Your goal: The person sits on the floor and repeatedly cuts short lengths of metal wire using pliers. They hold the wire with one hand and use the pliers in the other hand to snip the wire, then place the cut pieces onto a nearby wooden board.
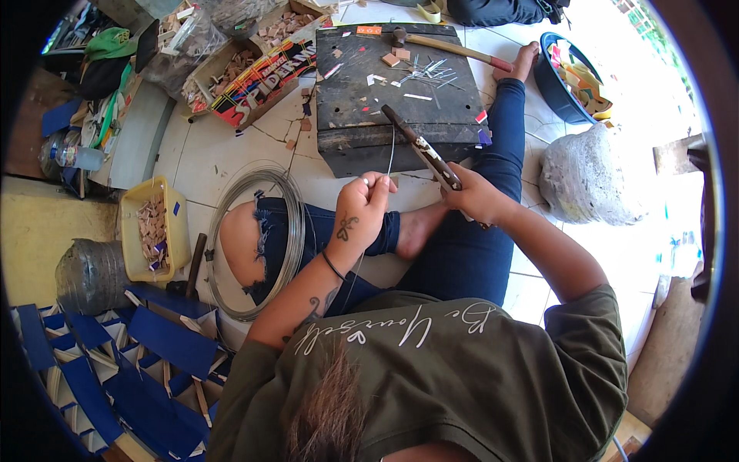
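My left hand point(363, 209) pinches a thin metal wire point(391, 154) that rises between thumb and fingers. In my right hand point(479, 196) is a worn pair of pliers point(422, 145), its jaws pointing to the upper left, close to the wire's upper end. Whether the jaws touch the wire I cannot tell. Both hands are above my lap, just in front of a low black wooden block point(350, 92). On the block lie a hammer point(454, 48), several short wire pieces point(435, 75) and small brown squares point(391, 59). A coil of wire point(297, 223) leans over my bent left knee.
A yellow basket point(185, 231) of brown pieces stands at left, above blue folded cardboard parts point(173, 339). A printed carton point(265, 85) holds more pieces. At right are a blue basin point(550, 85) and a plastic-wrapped bundle point(589, 173). Another person's dark-clothed leg point(493, 11) shows at the top.
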Tool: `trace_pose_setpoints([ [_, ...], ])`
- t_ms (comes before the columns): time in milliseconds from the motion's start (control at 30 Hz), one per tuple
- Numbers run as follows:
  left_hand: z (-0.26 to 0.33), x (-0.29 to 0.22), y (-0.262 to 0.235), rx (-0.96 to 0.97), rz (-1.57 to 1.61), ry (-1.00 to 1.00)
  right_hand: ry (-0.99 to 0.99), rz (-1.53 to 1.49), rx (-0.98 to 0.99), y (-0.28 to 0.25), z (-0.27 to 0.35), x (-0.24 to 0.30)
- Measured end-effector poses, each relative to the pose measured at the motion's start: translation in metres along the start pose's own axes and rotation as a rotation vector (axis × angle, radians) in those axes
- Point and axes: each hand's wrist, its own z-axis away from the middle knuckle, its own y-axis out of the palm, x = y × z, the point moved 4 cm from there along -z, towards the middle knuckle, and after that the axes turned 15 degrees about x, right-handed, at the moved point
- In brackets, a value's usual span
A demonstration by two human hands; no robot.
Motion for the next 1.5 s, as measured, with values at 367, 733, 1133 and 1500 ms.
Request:
trace_pose_setpoints([
  [367, -0.006, -0.011, -0.010, -0.051, 0.055, 0.074, -0.123, -0.490, 0.331, 0.014, 0.027, 0.016],
  [733, -0.011, -0.015, -0.010, -0.049, -0.030, 0.067, -0.146, -0.331, 0.354, 0.013, 0.027, 0.028],
  [1133, -0.022, -0.013, -0.010, -0.029, -0.105, 0.153, -0.021, -0.338, 0.420, 0.016, 0.020, 0.023],
  [1500, -0.022, -0.019, -0.008, 0.031, -0.048, 0.080, -0.046, -0.321, 0.192, 0.019, 0.010, 0.007],
])
